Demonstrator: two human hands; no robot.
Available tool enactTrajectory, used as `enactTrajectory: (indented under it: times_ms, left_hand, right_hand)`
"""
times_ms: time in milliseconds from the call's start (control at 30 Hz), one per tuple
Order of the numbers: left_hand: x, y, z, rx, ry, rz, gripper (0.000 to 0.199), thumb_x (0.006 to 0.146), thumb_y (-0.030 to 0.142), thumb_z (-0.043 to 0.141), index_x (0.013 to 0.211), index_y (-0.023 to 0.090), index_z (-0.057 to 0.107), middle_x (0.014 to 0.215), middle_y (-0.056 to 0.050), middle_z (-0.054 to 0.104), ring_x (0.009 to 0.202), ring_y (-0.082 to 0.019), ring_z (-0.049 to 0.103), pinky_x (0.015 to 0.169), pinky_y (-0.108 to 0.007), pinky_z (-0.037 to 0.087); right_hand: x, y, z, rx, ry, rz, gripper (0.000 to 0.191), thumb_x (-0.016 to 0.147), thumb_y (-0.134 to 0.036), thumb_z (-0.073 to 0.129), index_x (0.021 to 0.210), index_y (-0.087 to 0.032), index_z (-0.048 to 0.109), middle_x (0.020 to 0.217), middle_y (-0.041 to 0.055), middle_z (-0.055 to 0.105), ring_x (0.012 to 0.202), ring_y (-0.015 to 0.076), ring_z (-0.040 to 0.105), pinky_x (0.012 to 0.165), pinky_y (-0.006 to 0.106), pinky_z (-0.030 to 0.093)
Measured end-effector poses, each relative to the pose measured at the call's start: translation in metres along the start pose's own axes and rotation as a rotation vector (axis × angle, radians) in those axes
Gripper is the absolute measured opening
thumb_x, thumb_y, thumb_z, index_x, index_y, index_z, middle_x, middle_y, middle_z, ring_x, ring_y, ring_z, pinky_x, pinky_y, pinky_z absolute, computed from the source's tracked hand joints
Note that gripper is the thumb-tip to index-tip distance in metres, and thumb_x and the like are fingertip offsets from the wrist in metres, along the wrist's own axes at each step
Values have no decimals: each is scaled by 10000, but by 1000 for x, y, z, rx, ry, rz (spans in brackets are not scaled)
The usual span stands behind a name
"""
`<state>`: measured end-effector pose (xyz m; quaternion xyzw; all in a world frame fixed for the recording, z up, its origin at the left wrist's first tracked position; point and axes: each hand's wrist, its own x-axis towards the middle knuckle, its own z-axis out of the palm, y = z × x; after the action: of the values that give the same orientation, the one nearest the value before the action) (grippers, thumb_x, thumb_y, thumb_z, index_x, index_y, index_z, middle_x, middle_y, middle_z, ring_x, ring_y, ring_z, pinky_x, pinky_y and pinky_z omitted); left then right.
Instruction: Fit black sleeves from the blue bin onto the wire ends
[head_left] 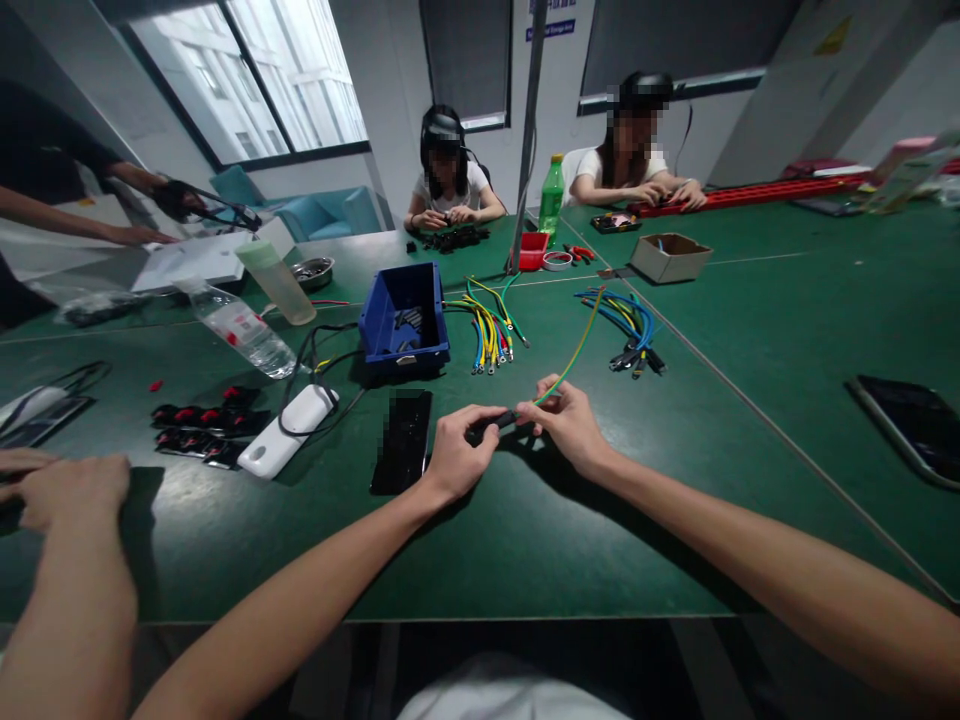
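Note:
My left hand point(463, 447) is closed round a small black connector point(504, 420) above the green table. Just to its right, my right hand point(568, 420) pinches a yellow-green wire point(576, 352) close to the connector, and the wire's free end curves upward. The wire's lower end meets or nearly meets the connector; the exact joint is too small to tell. Beyond my hands lie a bundle of yellow and green wires with ring ends point(491, 335) and a bundle of blue wires with black ends point(634, 325). A blue bin point(405, 355) holds dark parts.
Left of my hands are a black phone point(403, 445), a white power bank point(289, 432), black-and-red packets point(202, 425) and a bottle point(247, 330). Another person's hand point(71, 485) rests at the far left. A cardboard box point(670, 262) and green bottle point(552, 195) stand behind; people sit opposite.

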<state>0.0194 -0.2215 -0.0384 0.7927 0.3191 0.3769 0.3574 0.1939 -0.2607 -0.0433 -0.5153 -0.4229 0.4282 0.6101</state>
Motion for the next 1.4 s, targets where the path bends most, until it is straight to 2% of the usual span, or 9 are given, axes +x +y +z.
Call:
enactTrajectory:
  times_ms: [200,433,533,667,867,1400]
  left_hand:
    - [1,-8,6,-118,12,-131,215,823,204,609,1004,159,715,966,-84,733,840,-203,699,712,-297,574]
    - [4,-3,5,-275,39,-260,214,780,169,637,973,124,716,898,-91,739,712,-178,704,658,-282,579]
    - [5,-2,4,-286,59,-282,203,774,169,639,955,118,714,878,-89,738,688,-171,698,628,-267,571]
    - [6,-3,5,-274,70,-267,195,776,180,638,945,117,711,875,-86,734,696,-167,695,660,-275,571]
    - [3,-10,8,-238,69,-218,228,799,206,623,995,131,710,946,-93,729,814,-192,698,766,-306,563]
    - [2,-12,4,-134,-5,-137,258,829,198,582,1056,160,698,1038,-97,709,940,-221,671,810,-329,544]
  right_hand:
    - [3,2,-2,-9,-10,-8,425,641,-433,777,797,-238,434,618,-52,578,618,184,662,462,239,467]
    - [6,-2,-7,3,-162,67,334,739,-445,702,816,-226,462,720,-17,637,708,192,690,549,272,526]
    - [8,-4,-9,58,-143,32,347,722,-438,718,832,-232,461,768,-13,654,715,191,693,601,304,545]
    - [11,-1,-11,59,-76,-7,355,716,-417,726,850,-234,454,722,-25,645,674,193,697,589,295,535]
    - [13,2,-12,43,-51,-6,344,719,-402,723,847,-227,456,680,-26,650,653,200,702,555,269,514]
    - [12,-3,-10,45,-24,11,354,678,-387,746,839,-224,475,675,-19,668,625,194,694,525,269,511]
